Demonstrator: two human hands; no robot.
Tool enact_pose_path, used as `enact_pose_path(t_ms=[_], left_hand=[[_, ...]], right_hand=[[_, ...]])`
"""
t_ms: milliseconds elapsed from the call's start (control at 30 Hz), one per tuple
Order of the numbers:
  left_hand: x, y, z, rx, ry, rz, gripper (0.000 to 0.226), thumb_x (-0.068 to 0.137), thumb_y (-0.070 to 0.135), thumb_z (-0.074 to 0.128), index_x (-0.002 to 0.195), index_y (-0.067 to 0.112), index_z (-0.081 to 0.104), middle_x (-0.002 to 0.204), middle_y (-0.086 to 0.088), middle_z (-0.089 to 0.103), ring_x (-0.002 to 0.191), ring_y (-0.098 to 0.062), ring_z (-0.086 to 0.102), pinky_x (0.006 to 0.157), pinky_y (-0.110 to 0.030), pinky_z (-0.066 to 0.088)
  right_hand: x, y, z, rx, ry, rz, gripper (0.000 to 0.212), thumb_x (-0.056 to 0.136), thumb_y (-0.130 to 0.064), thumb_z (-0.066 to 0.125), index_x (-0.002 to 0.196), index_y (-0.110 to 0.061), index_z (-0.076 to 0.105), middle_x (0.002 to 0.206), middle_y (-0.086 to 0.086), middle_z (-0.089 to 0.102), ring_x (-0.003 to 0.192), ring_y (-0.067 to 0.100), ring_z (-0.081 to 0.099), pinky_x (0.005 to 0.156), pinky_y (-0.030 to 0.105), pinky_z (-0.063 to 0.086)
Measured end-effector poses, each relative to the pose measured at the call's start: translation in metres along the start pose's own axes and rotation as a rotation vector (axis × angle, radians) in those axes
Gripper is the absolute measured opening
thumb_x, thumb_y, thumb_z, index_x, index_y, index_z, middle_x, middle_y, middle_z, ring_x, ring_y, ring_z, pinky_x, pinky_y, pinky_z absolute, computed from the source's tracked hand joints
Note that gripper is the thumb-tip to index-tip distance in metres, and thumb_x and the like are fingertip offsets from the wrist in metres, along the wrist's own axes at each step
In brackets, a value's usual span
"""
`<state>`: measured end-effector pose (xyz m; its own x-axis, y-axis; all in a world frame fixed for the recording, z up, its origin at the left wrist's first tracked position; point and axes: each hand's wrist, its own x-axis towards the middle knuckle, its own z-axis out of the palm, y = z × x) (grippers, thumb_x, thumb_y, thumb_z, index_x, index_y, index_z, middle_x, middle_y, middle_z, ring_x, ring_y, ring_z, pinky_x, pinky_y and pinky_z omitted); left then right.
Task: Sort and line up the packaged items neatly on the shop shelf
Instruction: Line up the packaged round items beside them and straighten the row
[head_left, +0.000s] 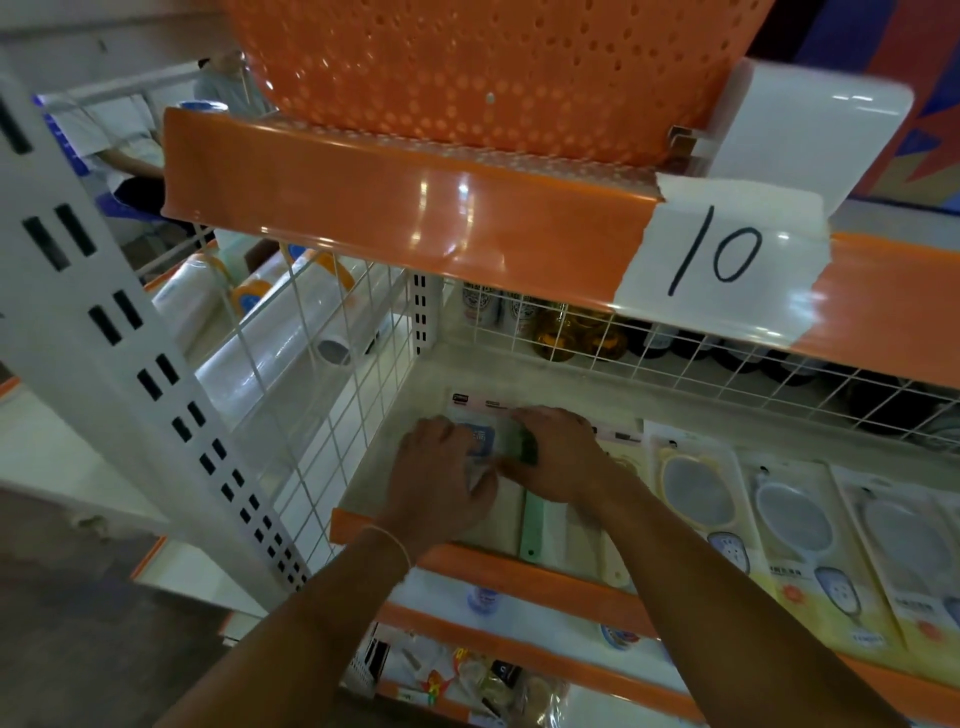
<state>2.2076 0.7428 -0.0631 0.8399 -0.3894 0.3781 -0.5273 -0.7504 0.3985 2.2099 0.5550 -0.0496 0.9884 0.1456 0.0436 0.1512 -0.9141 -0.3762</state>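
At the left end of the white shop shelf (395, 426), we see the left hand (441, 475) and right hand (558, 452) together, gripping a clear flat packet (480, 439); its contents are largely hidden, the green-handled piece (531, 525) indistinct.

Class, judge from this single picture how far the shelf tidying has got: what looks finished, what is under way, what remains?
Looks done: the packaged mirrors on the right lie side by side in a row. Under way: the left hand and right hand both grip a clear packet at the shelf's left end. Left: setting that packet straight beside the green-handled item; what lies under the hands is hidden.
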Motion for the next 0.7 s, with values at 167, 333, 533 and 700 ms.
enact_pose_path(t_ms=[167, 333, 533, 700], left_hand=[[-0.008, -0.009, -0.011, 0.148, -0.426, -0.271, 0.048, 0.076, 0.065, 0.055, 0.092, 0.021, 0.057, 0.091, 0.001, 0.061, 0.086, -0.017, 0.058, 0.078, -0.032, 0.049], [-0.023, -0.008, 0.000, 0.160, -0.424, -0.303, 0.047, 0.076, 0.053, 0.052, 0.113, 0.024, 0.056, 0.104, 0.000, 0.066, 0.094, -0.020, 0.061, 0.086, -0.035, 0.049], [-0.028, 0.000, -0.001, 0.225, -0.359, -0.270, 0.044, 0.083, 0.049, 0.049, 0.116, 0.021, 0.056, 0.102, 0.000, 0.066, 0.093, -0.020, 0.062, 0.084, -0.033, 0.048], [-0.025, 0.010, -0.006, 0.300, -0.358, -0.250, 0.036, 0.086, 0.044, 0.049, 0.111, 0.019, 0.055, 0.102, -0.001, 0.064, 0.094, -0.021, 0.061, 0.085, -0.033, 0.044]], right_hand=[[0.026, -0.026, 0.003, -0.110, -0.094, 0.047, 0.046, 0.085, -0.050, 0.057, 0.124, -0.026, 0.057, 0.120, 0.005, 0.062, 0.114, 0.028, 0.053, 0.097, 0.041, 0.040], [0.040, -0.030, 0.009, -0.171, -0.154, 0.104, 0.042, 0.087, -0.047, 0.054, 0.124, -0.027, 0.054, 0.119, 0.006, 0.058, 0.113, 0.028, 0.049, 0.095, 0.042, 0.035], [0.041, -0.031, 0.013, -0.182, -0.155, 0.107, 0.043, 0.084, -0.047, 0.057, 0.122, -0.027, 0.055, 0.114, 0.004, 0.056, 0.110, 0.026, 0.050, 0.095, 0.042, 0.035], [0.038, -0.032, 0.011, -0.171, -0.153, 0.101, 0.038, 0.084, -0.048, 0.059, 0.118, -0.029, 0.057, 0.111, 0.002, 0.057, 0.108, 0.024, 0.050, 0.095, 0.043, 0.035]])
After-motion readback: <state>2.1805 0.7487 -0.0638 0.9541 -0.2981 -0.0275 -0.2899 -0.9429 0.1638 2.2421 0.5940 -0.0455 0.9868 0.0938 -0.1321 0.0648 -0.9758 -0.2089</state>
